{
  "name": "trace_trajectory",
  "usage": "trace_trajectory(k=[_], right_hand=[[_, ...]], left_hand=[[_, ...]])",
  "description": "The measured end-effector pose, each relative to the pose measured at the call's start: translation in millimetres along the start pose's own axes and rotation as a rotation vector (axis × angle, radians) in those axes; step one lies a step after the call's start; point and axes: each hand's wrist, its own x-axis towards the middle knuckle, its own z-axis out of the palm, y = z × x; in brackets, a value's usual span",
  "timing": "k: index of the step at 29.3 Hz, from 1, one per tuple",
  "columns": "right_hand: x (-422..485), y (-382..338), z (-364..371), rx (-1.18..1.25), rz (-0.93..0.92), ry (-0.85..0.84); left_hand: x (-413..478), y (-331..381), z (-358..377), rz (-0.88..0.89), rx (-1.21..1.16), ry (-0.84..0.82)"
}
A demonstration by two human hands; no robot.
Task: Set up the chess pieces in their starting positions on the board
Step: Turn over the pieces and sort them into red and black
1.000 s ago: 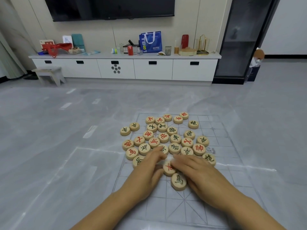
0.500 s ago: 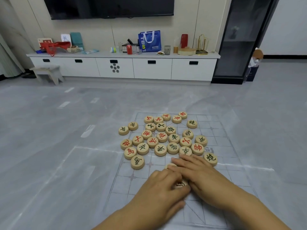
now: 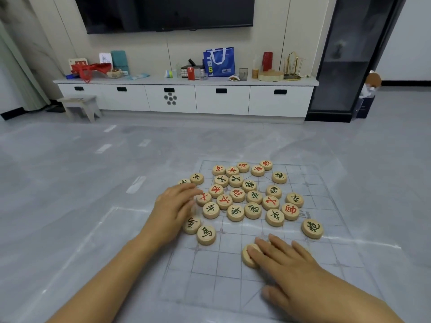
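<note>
A clear gridded chess board [image 3: 210,276] lies on the grey floor. Several round wooden pieces with red or black characters are bunched on its far half [image 3: 254,197]. My left hand [image 3: 173,208] reaches over the left edge of the bunch, fingers bent over pieces there; whether it holds one is hidden. My right hand [image 3: 286,264] lies flat on the near half, its straight fingertips pressing on one wooden piece [image 3: 247,257]. A black horse piece [image 3: 206,234] sits alone near the left hand.
A black cannon piece [image 3: 312,228] lies apart at the board's right. A white cabinet [image 3: 186,99] with clutter on top runs along the far wall, a small stool [image 3: 79,106] at its left, a dark glass cabinet [image 3: 349,61] at its right.
My left hand has left the near middle of the board and gone up-left to the bunch's left edge. The horse piece now lies at the left. My right hand has slid its piece nearer.
</note>
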Motion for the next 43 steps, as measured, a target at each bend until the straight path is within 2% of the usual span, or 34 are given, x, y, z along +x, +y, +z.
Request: trace_trajectory(k=[3,6,9,12,15,20,22,26,28,32,35,43], right_hand=[[6,-6,5,-0.002,-0.039,0.004],[8,-7,6,0.022,-0.053,0.007],[7,-7,4,0.038,-0.073,0.016],[8,-4,5,0.041,-0.106,0.019],[8,-3,6,0.047,-0.126,0.031],[11,5,1,0.088,-0.137,0.138],[14,10,3,0.145,-0.133,0.216],[17,11,6,0.188,-0.095,0.380],[19,14,9,0.137,-0.045,0.463],[25,15,21,-0.026,0.084,0.480],[29,8,31,-0.084,0.166,0.393],[37,-3,49,-0.249,0.039,0.536]], left_hand=[[32,-21,4,-0.007,0.058,-0.246],[58,-19,21,0.121,0.210,-0.518],[70,-12,29,0.221,0.320,-0.610],[67,-19,24,0.236,0.263,-0.586],[62,-29,13,0.177,0.193,-0.549],[35,-46,-5,0.028,0.008,-0.347],[31,-37,-6,0.080,0.016,-0.376],[49,-4,13,0.243,0.097,-0.577],[60,5,24,0.307,0.175,-0.661],[72,4,30,0.308,0.227,-0.733],[71,1,27,0.270,0.211,-0.728],[26,-46,-26,0.082,0.255,-0.574]])
